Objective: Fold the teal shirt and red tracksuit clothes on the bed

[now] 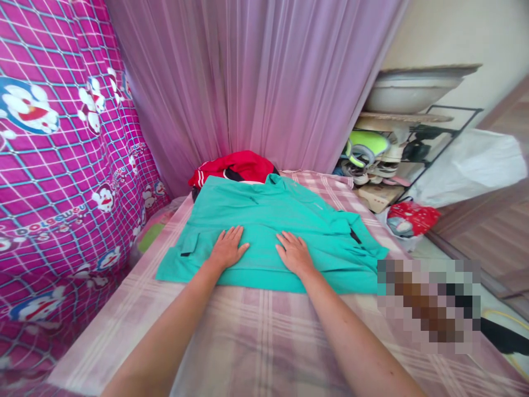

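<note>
A teal green garment, seemingly a jacket, lies spread out on a plaid cloth that covers the surface before me. My left hand rests flat on its left-centre part, fingers extended. To the right, my right hand also lies palm down on the fabric with its fingers stretched out. Small dark openings show at the garment's left and right sides. Behind it sits a bunched red garment with white stripes, partly covered by the teal one.
A pink curtain printed with cartoon figures hangs at left, a purple curtain behind. At right stands a rack with shoes and a basin. White and red bags lie beside it. A pixelated patch hides the right edge.
</note>
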`<state>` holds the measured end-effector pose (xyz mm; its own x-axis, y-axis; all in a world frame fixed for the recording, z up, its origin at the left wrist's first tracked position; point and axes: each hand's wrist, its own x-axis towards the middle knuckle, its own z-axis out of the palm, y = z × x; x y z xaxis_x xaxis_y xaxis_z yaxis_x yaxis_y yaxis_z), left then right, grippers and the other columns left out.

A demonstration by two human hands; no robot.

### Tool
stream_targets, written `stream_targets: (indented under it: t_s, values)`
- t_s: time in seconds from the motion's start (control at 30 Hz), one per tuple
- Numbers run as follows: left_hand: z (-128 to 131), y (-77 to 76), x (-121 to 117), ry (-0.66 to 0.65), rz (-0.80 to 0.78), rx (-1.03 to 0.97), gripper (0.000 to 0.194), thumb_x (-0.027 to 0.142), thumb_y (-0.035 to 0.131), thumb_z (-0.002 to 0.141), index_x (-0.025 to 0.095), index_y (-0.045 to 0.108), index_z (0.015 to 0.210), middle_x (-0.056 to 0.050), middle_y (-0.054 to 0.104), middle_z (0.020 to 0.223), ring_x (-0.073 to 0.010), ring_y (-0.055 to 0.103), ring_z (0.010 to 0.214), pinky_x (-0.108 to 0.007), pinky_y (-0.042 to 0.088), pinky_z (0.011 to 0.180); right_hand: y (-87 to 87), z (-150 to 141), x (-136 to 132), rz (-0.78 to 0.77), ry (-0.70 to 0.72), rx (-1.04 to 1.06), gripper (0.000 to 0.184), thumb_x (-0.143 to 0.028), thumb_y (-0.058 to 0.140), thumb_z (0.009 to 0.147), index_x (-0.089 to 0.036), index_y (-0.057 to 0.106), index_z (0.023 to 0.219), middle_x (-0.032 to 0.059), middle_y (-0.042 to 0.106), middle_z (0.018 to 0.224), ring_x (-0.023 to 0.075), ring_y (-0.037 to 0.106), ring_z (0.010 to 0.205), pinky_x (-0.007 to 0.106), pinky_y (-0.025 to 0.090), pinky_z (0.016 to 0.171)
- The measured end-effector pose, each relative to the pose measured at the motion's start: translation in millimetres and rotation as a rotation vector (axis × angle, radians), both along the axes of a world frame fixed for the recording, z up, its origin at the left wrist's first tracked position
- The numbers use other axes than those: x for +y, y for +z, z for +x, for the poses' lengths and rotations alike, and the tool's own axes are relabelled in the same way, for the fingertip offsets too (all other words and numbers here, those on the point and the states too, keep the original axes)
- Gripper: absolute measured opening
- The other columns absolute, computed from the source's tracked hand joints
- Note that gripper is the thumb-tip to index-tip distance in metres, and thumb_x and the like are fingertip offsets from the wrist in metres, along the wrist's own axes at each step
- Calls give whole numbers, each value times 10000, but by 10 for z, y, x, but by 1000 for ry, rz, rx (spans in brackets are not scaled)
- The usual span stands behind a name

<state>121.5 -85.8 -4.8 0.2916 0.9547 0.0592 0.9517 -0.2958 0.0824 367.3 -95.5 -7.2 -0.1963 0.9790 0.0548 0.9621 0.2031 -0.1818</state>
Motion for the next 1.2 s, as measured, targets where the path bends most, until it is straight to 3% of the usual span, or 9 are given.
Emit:
stream_targets:
  t_s: [0.17, 0.3, 0.4, 0.6, 0.77, 0.9, 1.0, 1.1, 1.2]
  values:
    - [-178, 225, -31, 41, 58, 7, 618, 517, 269, 995, 185, 367, 1506, -100, 506, 1483, -258, 397, 1411, -433, 258, 1178, -10, 6, 7, 12, 3, 2, 518, -412, 297, 1003, -246, 467, 1463, 64, 412, 1549, 226, 350, 1425, 448, 225, 1166]
    - [-572, 360, -38, 192, 155, 41, 614, 498, 257, 994, 171, 398, 1494, -109, 483, 1499, -300, 344, 1438, -517, 206, 1189, -14, 10, 10, 13, 3, 10, 527, -422, 291, 1003, -236, 468, 1463, 68, 411, 1549, 234, 340, 1430, 454, 214, 1171]
    - [-763, 281, -68, 321, 52, 80, 627, 508, 263, 983, 179, 387, 1501, -106, 402, 1554, -319, 332, 1442, -551, 262, 1156, -8, 5, 4, 15, 0, 12, 525, -425, 288, 1005, -242, 464, 1465, 67, 409, 1551, 234, 338, 1430, 453, 212, 1170]
    - [-752, 109, -145, 324, 21, 120, 647, 547, 279, 967, 193, 400, 1496, -100, 365, 1576, -335, 307, 1449, -562, 291, 1137, 24, 8, -10, -11, 3, -11, 521, -413, 301, 1007, -240, 447, 1476, 64, 386, 1564, 237, 327, 1437, 451, 206, 1174]
    - [-739, 124, -147, 318, 35, 122, 660, 551, 267, 966, 181, 398, 1497, -109, 381, 1566, -337, 328, 1436, -560, 301, 1132, 270, -212, -20, 27, 2, -18, 521, -413, 315, 1004, -221, 458, 1467, 98, 359, 1575, 269, 277, 1460, 521, 154, 1181]
    - [-735, 127, -160, 324, 76, 129, 676, 549, 264, 963, 190, 326, 1532, -115, 366, 1574, -335, 334, 1434, -561, 315, 1120, 453, -574, 6, 125, 157, 68, 541, -468, 291, 1009, -273, 390, 1504, 65, 287, 1611, 254, 195, 1491, 531, 89, 1197]
    - [-728, 146, -163, 329, 60, 134, 670, 547, 265, 964, 216, 294, 1546, -110, 340, 1587, -343, 317, 1442, -577, 310, 1117, 371, -746, 63, 21, 232, 67, 573, -524, 289, 1001, -283, 364, 1516, 71, 238, 1627, 254, 169, 1499, 552, 67, 1195]
    - [-727, 167, -149, 331, 11, 150, 635, 542, 274, 967, 254, 337, 1529, -99, 342, 1587, -341, 307, 1449, -587, 300, 1120, 214, -790, 105, -106, 216, 60, 605, -549, 286, 995, -270, 339, 1529, 87, 193, 1637, 259, 151, 1504, 571, 76, 1189]
    - [-736, 166, -133, 331, 2, 161, 618, 538, 285, 967, 267, 360, 1517, -94, 354, 1583, -333, 310, 1448, -585, 297, 1123, 190, -743, 90, -117, 217, 72, 617, -555, 288, 993, -262, 328, 1535, 95, 183, 1639, 262, 146, 1505, 569, 79, 1190]
